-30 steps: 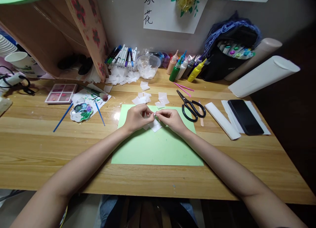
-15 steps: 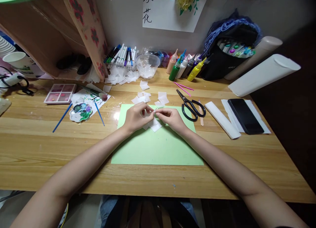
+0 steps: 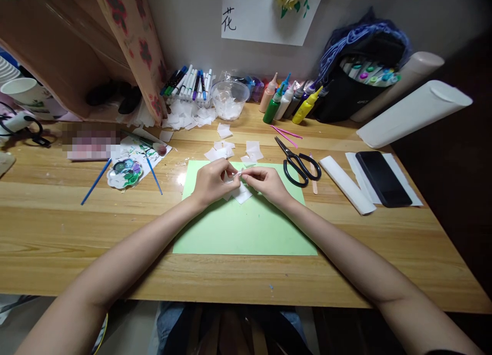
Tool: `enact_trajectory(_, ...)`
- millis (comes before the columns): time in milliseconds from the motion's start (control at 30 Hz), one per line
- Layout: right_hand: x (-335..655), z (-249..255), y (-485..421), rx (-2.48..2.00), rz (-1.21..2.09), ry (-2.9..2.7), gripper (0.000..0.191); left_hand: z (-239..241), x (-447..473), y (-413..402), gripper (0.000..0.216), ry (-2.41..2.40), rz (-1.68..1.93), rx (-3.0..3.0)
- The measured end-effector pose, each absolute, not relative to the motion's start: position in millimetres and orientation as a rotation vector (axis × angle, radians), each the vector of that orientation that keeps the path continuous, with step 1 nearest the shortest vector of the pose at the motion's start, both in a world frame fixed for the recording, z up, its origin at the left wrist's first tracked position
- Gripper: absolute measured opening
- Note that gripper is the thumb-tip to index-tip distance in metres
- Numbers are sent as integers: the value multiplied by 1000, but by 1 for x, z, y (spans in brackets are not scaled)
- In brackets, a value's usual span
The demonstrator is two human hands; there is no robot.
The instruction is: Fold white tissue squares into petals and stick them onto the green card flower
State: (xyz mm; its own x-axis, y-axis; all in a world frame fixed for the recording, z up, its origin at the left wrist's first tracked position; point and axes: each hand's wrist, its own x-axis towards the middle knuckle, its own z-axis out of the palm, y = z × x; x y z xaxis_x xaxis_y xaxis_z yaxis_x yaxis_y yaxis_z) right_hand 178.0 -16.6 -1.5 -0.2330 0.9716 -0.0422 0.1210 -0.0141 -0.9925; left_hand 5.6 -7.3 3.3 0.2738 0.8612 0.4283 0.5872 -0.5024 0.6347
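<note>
Over the upper part of a light green sheet, my left hand and my right hand meet fingertip to fingertip. Both pinch a small twisted piece of white paper between them, mostly covered by the fingers. Flat white paper squares lie on the green sheet just below the hands. More loose paper squares rest on the wood beyond the sheet's far edge. Black-handled scissors lie to the right of my right hand, overlapping the sheet's corner.
Behind stand a clear tub holding white scraps, markers and paint bottles. At left are a paint palette and brushes. A folded white strip, a phone and a white paper roll lie at right.
The fingertips have shifted slightly, and a bit more of the twisted white paper shows between them. The view has tipped a little; the objects on the table stay in place.
</note>
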Motion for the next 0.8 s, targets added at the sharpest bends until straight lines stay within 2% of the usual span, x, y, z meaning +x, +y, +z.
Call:
enact_trajectory(600,179,-1,-17,-1208,1361,-1424,28,3,4,-6,6,1238,1076,2125)
enact_trajectory(800,178,1,-17,-1178,1356,-1407,24,4,4,-6,8,1201,1092,2168)
